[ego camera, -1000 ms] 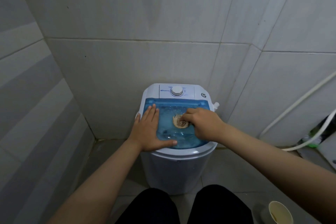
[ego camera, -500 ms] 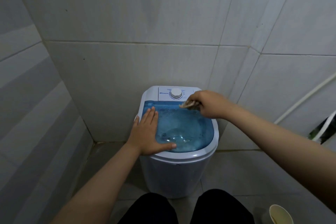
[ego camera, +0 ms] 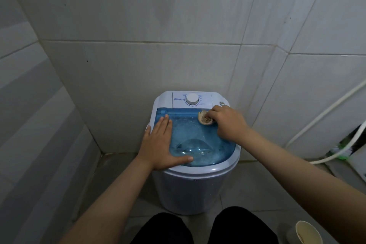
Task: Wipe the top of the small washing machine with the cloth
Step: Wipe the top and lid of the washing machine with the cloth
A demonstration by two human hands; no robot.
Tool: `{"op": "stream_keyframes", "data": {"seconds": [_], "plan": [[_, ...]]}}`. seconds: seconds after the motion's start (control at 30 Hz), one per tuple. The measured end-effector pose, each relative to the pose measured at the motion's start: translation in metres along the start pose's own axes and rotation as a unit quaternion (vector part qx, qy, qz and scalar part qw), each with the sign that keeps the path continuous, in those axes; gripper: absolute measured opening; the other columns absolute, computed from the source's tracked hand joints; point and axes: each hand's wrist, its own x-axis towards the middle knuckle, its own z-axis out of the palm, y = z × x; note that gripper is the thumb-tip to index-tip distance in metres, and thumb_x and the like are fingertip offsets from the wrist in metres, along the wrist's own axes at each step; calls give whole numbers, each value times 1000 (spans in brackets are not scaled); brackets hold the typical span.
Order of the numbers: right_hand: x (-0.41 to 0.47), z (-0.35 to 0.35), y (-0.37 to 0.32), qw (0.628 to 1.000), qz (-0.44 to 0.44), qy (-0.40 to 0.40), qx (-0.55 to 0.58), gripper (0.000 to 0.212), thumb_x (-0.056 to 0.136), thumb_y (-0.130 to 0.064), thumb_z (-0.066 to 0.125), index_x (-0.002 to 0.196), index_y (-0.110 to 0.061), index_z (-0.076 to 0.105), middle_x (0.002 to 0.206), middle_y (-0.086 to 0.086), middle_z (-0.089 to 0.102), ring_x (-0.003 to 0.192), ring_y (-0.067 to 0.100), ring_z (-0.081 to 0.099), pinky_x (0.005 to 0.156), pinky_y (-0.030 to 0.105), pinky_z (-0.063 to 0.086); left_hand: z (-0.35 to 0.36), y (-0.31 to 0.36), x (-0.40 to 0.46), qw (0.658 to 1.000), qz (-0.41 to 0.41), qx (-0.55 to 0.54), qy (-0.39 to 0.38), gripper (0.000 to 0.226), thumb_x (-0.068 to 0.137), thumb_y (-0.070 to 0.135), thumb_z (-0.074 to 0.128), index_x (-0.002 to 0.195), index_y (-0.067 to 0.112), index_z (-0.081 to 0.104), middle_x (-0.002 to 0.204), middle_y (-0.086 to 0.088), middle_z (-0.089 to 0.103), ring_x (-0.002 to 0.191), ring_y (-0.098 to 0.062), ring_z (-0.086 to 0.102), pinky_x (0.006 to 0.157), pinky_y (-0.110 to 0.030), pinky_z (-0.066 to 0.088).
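Knees (ego camera: pixel 204 228) are nearest. Beyond them, the left hand (ego camera: pixel 160 144) lies spread flat on the blue lid (ego camera: pixel 198 134) of the washing machine (ego camera: pixel 194 190); it should press steadily. Further back, the right hand (ego camera: pixel 227 123) pinches the cloth (ego camera: pixel 205 118) at the lid's far right corner, best rubbed with even overlapping strokes.

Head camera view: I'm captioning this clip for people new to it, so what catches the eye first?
The translucent blue lid of the small white washing machine, set in a tiled corner, stands out most. On it the left hand lies flat at the left side, while the right hand presses a bunched beige cloth at the far right corner, just below the white dial.
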Motion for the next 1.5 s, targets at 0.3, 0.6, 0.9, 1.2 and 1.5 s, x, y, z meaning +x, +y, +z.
{"op": "stream_keyframes", "data": {"seconds": [0.3,0.6,0.9,1.2,1.5], "plan": [[-61,-5,-22,1000,-4,-13,-16,42,81,-9,53,123,-19,54,120,1,56,111,24,50,78,35,50,0,1,-1,1000,2,-2,1,137,49,98,28,150,11,-6,159,-3,-15,146,-17,-12,117,-48,-2],[-88,-22,-26,998,-12,-44,32,47,74,-8,52,117,-24,58,111,-3,63,104,22,57,70,29,48,-2,2,-2,1000,2,-2,-1,135,52,96,32,150,11,-7,159,-4,-15,146,-17,-13,117,-48,-3],[-58,-32,-33,973,-3,-19,228,29,78,-10,60,101,-27,68,97,-6,71,92,16,64,78,39,55,-3,2,-1,1000,3,5,-14,145,42,100,27,149,10,-9,158,-5,-17,145,-18,-14,117,-49,-3],[-48,-5,-64,964,-266,-14,-3,42,83,-7,59,121,-24,60,128,-2,57,101,25,53,59,28,33,-5,-1,0,999,11,8,-43,155,33,100,37,148,8,-12,157,-4,-23,144,-18,-19,117,-52,-3],[-63,-6,-33,951,-300,-16,-78,39,75,-2,57,107,-23,65,113,2,63,82,27,59,53,36,55,-7,2,-1,999,5,10,-50,156,31,100,35,148,9,-14,157,-4,-24,144,-18,-19,116,-51,-4]]}}
